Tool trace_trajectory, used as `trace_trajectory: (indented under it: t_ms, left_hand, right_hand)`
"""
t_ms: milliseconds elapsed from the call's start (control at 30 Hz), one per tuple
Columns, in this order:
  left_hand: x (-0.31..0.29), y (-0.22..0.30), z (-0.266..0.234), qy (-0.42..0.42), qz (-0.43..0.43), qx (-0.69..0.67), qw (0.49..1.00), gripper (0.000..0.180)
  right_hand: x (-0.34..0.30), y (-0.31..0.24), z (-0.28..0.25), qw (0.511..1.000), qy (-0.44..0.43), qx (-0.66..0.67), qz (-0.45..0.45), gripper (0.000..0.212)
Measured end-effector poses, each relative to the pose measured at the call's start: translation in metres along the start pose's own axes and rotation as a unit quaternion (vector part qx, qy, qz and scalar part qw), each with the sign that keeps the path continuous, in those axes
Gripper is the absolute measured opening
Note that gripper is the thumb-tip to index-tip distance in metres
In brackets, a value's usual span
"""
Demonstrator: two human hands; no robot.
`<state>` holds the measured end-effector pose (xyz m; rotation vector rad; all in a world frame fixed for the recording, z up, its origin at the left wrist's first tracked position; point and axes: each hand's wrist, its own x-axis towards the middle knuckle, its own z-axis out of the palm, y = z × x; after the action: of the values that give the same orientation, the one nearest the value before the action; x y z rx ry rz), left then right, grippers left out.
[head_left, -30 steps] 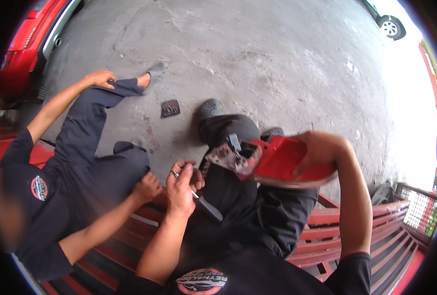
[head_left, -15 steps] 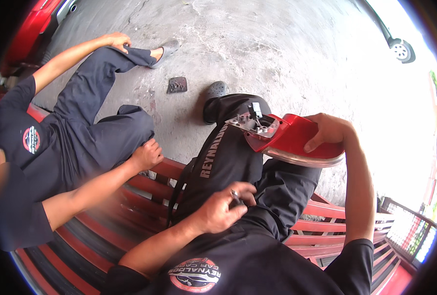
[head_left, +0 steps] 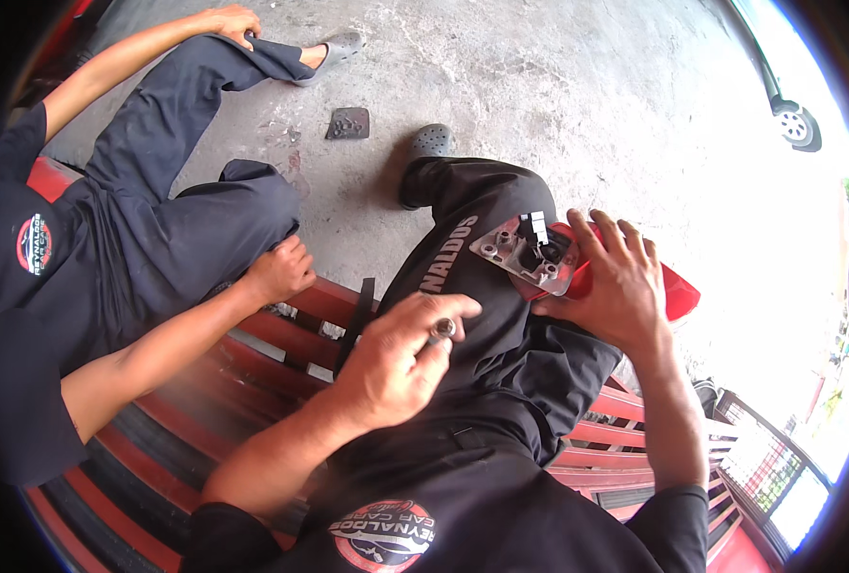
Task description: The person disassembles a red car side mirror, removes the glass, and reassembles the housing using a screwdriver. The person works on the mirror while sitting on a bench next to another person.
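Note:
A red car side mirror (head_left: 684,290) rests over my right thigh, with a bare metal mounting plate (head_left: 517,258) at its left end. From the plate stick up a white connector (head_left: 534,227) and dark wiring. My right hand (head_left: 620,282) is wrapped over the red housing beside the plate, fingers spread across it, hiding much of it. Left of the mirror and apart from it, my left hand (head_left: 396,358) is closed on a small socket tool (head_left: 443,328). Only the tool's round metal end shows between thumb and fingers.
A co-worker (head_left: 138,229) in dark clothes sits at my left on the same red slatted bench (head_left: 291,339). A dark flat square piece (head_left: 348,123) lies on the concrete floor (head_left: 501,86). A car wheel (head_left: 795,125) shows at the far right.
My right hand has shifted from the mirror's outer end onto its housing near the plate, and the mirror has turned. My left hand has moved slightly left and up, the tool end now facing up.

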<state>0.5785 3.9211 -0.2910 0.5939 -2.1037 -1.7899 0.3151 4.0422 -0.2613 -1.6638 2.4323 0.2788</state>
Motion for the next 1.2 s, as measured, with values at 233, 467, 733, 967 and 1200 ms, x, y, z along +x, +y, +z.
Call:
trace_trajectory:
  t_ms: [233,467,733,967,1200]
  left_hand:
    - [0.009,-0.011,-0.015,-0.011,0.012,0.171,0.985,0.056]
    - [0.022,-0.042,-0.018,-0.047,0.064,0.419,0.904,0.059]
    - [0.040,-0.052,-0.017,-0.079,0.089,0.476,0.871,0.056]
    - [0.022,-0.056,-0.014,-0.086,0.100,0.422,0.897,0.049]
    - [0.014,-0.055,0.003,-0.024,0.092,0.346,0.934,0.028]
  right_hand:
    - [0.017,0.020,0.034,0.994,0.090,0.026,-0.048,0.084]
    - [0.018,0.041,0.031,0.988,0.069,0.034,-0.131,0.087]
    - [0.024,0.046,0.020,0.982,0.042,0.128,-0.133,0.077]
    - [0.019,0.042,0.026,0.978,0.090,0.118,-0.149,0.057]
    - [0.018,0.045,0.031,0.976,0.117,0.063,-0.172,0.060]
